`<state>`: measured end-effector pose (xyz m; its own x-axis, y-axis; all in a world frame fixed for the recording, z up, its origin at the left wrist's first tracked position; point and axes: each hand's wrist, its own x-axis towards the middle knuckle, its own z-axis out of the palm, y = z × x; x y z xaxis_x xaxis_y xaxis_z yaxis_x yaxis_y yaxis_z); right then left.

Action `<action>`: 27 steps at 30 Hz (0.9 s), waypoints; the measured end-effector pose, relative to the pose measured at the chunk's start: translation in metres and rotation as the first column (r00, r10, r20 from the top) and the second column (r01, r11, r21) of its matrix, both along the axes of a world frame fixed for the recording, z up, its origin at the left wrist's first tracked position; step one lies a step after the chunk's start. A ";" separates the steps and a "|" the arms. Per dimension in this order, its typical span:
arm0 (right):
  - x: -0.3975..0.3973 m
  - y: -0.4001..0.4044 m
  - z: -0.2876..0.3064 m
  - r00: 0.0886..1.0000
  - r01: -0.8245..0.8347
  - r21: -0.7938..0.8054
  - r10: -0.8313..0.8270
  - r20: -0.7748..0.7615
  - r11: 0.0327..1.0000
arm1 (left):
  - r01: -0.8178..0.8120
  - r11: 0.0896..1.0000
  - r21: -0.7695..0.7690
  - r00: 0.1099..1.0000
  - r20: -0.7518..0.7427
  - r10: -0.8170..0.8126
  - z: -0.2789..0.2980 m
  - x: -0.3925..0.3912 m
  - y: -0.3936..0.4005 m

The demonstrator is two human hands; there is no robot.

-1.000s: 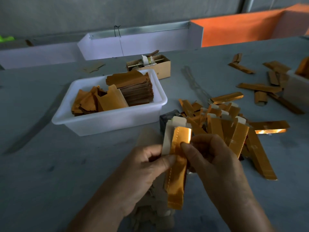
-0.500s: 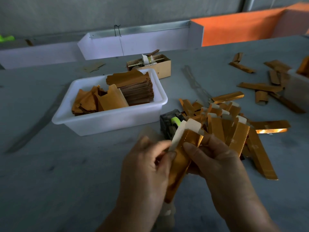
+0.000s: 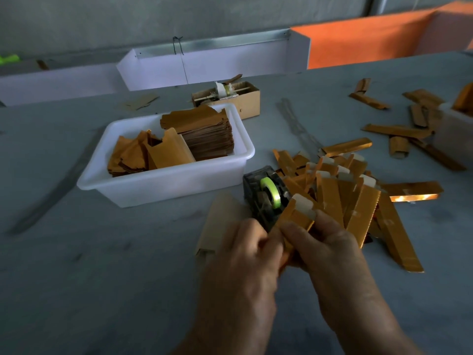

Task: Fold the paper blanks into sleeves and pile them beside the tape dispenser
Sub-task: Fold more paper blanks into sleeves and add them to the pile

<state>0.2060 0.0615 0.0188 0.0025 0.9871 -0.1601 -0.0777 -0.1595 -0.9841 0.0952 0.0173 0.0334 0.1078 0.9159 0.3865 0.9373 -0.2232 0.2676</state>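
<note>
Both hands pinch one gold sleeve (image 3: 297, 219) low in front of the tape dispenser (image 3: 266, 194): left hand (image 3: 245, 254) curled at its lower end, right hand (image 3: 325, 242) thumb pressed on its face. It looks light, thin card, easily creased, best held by the long edges. The finished pile (image 3: 358, 196) lies just right.

A small cardboard box (image 3: 239, 99) with odds and ends poking out sits on the grey table (image 3: 76, 265), just behind the white tub. Past it a long white trough (image 3: 210, 64) runs along the far edge, with an orange panel (image 3: 363, 37) to its right.
</note>
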 end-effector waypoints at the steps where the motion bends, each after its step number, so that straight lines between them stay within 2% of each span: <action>1: 0.001 0.000 0.001 1.000 -0.013 -0.003 0.013 -0.011 1.000 | 0.015 0.999 -0.034 0.987 0.158 -0.010 0.002 -0.005 0.002; 3: 0.001 0.000 0.004 0.997 -0.043 0.013 0.043 -0.058 0.999 | 0.001 0.981 -0.193 0.868 0.487 0.095 0.009 -0.014 0.007; 5: 0.002 -0.002 0.007 0.994 -0.054 0.036 0.057 -0.095 0.998 | 0.076 0.906 -0.417 0.700 0.669 0.250 0.009 -0.020 0.011; 7: 0.004 -0.002 0.011 0.991 -0.085 0.036 0.089 -0.102 0.996 | 0.159 0.847 -0.508 0.578 0.743 0.337 0.011 -0.025 0.015; 10: 0.014 0.004 0.018 0.996 -0.081 0.050 0.082 -0.028 0.995 | 0.143 0.877 -0.458 0.419 0.831 0.365 0.011 -0.028 0.021; 13: 0.033 0.017 0.024 0.974 0.058 0.169 -0.093 0.208 0.984 | 0.136 0.893 -0.429 0.236 0.890 0.391 0.010 -0.027 0.024; 15: 0.042 0.024 0.021 0.909 0.004 0.230 -0.100 0.405 0.973 | 0.167 0.889 -0.427 0.122 0.903 0.411 0.010 -0.027 0.027; 17: 0.043 0.027 0.018 0.851 -0.093 0.205 -0.029 0.524 0.974 | 0.213 0.878 -0.429 0.029 0.901 0.433 0.011 -0.023 0.030; 20: 0.038 0.029 0.011 0.802 -0.187 0.132 0.074 0.593 0.973 | 0.271 0.864 -0.426 -0.023 0.894 0.448 0.011 -0.016 0.031; 23: 0.034 0.030 0.004 0.760 -0.243 0.095 0.129 0.637 0.965 | 0.301 0.851 -0.431 -0.028 0.888 0.459 0.007 -0.007 0.032; 27: 0.032 0.033 0.001 0.750 -0.233 0.072 0.132 0.648 0.970 | 0.299 0.831 -0.470 -0.014 0.868 0.496 0.000 0.001 0.033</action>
<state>0.2380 0.0947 0.0196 -0.1285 0.9905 -0.0491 0.5884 0.0363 -0.8078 0.0966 0.0504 0.0333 -0.0967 0.9121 -0.3983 -0.3350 0.3471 0.8760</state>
